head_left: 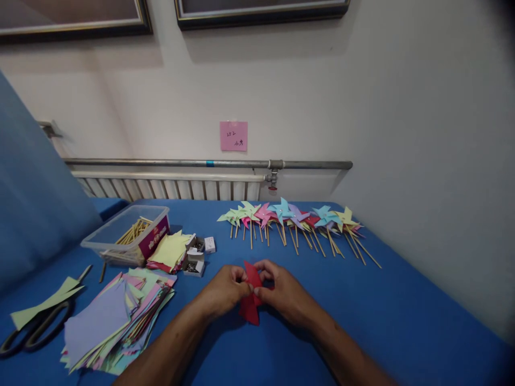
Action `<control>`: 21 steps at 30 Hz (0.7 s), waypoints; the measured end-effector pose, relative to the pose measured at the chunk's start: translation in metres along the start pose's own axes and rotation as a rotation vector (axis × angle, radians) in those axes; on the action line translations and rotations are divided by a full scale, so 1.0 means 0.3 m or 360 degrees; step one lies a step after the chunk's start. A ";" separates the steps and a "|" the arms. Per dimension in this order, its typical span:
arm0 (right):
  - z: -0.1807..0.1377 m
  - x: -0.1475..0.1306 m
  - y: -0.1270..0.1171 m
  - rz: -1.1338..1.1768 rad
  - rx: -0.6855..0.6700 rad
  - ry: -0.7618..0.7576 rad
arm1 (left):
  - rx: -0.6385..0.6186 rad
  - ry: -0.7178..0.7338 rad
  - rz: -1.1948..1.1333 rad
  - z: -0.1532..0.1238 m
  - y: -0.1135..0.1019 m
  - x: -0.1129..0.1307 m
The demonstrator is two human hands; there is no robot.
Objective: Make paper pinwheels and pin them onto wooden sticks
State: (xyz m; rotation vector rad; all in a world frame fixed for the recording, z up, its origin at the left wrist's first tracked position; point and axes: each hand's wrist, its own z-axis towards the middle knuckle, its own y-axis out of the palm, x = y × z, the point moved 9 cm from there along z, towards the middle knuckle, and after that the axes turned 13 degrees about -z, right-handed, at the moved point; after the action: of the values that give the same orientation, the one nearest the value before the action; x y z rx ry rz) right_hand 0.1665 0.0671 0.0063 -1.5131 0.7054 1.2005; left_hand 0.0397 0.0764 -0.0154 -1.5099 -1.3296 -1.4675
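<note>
A red paper pinwheel (250, 310) is held up between my two hands over the blue table, its corners partly folded toward the middle. My left hand (225, 289) pinches it from the left, thumb near the centre. From the other side my right hand (281, 289) grips it, thumb and fingers closed on the paper. The fingers hide most of the pinwheel's centre, and whether a pin is there I cannot tell. Just beyond my left hand stand small open boxes of metal pins (193, 266).
Finished pinwheels on sticks (282, 210) lie in a row at the back. On the left are a plastic tub (96, 236) of sticks, yellow paper pieces (171, 251), a stack of coloured paper (100, 321) and black-handled scissors (48, 324). A wall borders the right.
</note>
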 end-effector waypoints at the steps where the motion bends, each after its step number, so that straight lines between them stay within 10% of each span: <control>1: -0.001 0.001 0.004 0.0024 -0.0014 0.0003 | -0.0001 -0.0007 -0.0008 0.001 -0.002 -0.003; 9: 0.013 0.039 0.021 0.0348 0.0064 0.0064 | 0.0090 -0.0054 -0.0134 0.002 -0.013 0.002; 21: 0.038 0.147 -0.075 0.0895 0.0769 0.0125 | 0.0589 0.0525 -0.0214 -0.026 -0.093 0.114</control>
State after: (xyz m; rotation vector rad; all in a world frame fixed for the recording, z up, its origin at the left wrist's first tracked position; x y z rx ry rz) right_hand 0.1972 0.0908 -0.0265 -0.9838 1.4257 1.2532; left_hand 0.0064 0.0846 0.0135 -0.9162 -1.4213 -1.3845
